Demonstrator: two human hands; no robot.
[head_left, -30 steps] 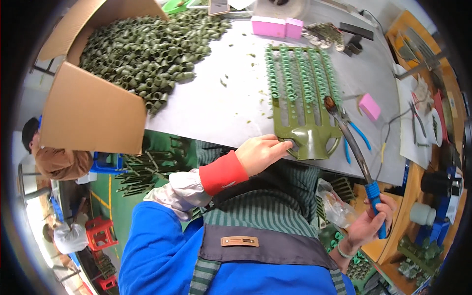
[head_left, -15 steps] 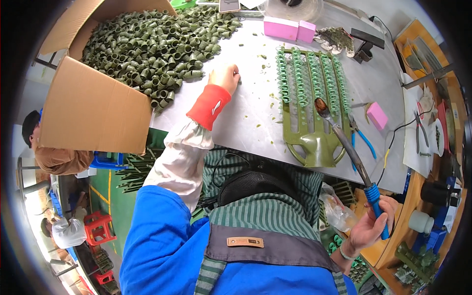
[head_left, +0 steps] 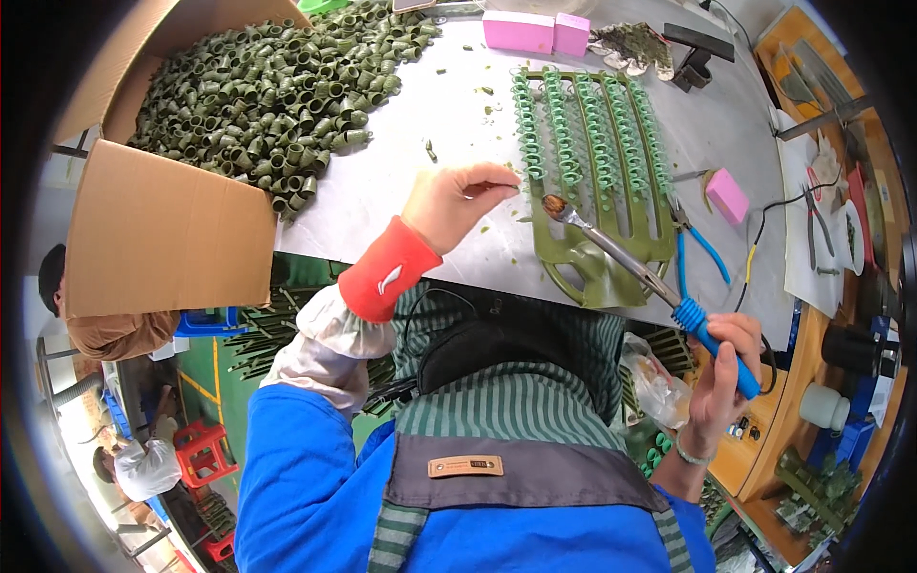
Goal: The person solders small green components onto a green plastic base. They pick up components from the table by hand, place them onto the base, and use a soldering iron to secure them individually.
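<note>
My right hand [head_left: 718, 387] is wrapped round the blue handle of a soldering iron [head_left: 626, 260]. Its brown, scorched tip points up and left, over the lower left of a green plastic frame [head_left: 600, 277]. Rows of pale green looped clips [head_left: 589, 129] line the frame's long bars. Just left of that tip, my left hand [head_left: 457, 205], wearing a red wristband, pinches thumb and forefinger together. A tiny dark bit shows at the fingertips, too small to name. A small gap separates the fingertips from the iron's tip.
A cardboard box [head_left: 172, 229] spills a heap of green ribbed plastic caps [head_left: 277, 105] at left. Blue-handled pliers [head_left: 702, 250], pink blocks [head_left: 728, 197] and a glove [head_left: 632, 48] lie around the frame. The iron's cord [head_left: 751, 253] runs at right. People sit in the left background.
My left hand has come right and nearer me, from beside the cap heap to near the iron's tip. My right hand has risen, bringing the tip left. The whole view has shifted slightly.
</note>
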